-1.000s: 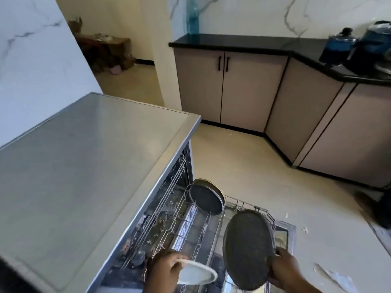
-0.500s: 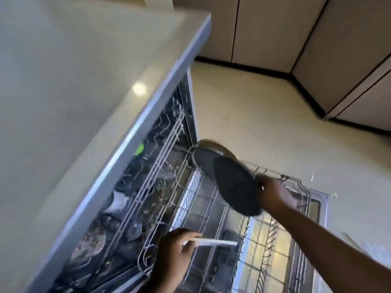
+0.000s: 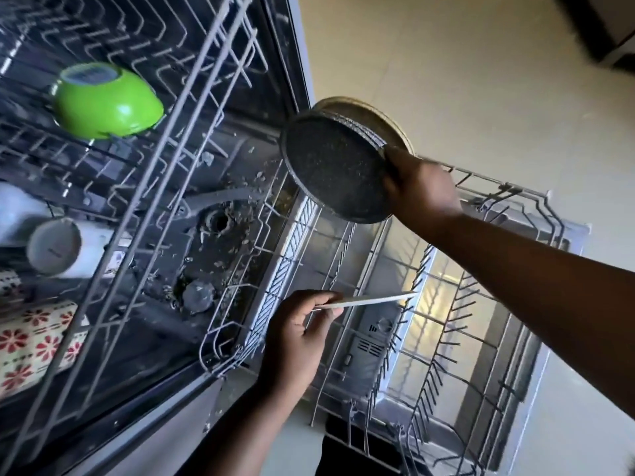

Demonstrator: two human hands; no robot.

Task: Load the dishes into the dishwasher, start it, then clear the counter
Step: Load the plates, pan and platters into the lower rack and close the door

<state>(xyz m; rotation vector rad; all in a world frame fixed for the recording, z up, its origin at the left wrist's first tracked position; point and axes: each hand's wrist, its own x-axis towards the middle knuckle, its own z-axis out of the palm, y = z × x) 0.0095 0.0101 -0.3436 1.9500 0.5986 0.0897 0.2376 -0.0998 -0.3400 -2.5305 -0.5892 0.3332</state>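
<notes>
Gripping a speckled dark plate (image 3: pixel 335 173) at the lower rack's (image 3: pixel 481 338) far corner, your right hand (image 3: pixel 421 188) curls round its rim; your left hand (image 3: pixel 297 334) pinches a white plate (image 3: pixel 371 299).

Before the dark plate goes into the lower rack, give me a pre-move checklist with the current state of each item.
1. Right hand grips the dark plate firmly at its rim: ok.
2. Lower rack pulled out over the open door: ok.
3. Slot beside the plate already standing is free: cannot tell, the dark plate hides it.
4. Left hand holds the white plate clear of the path: ok.
5. Tub floor free of debris: not ok, scraps lie around the drain.
</notes>
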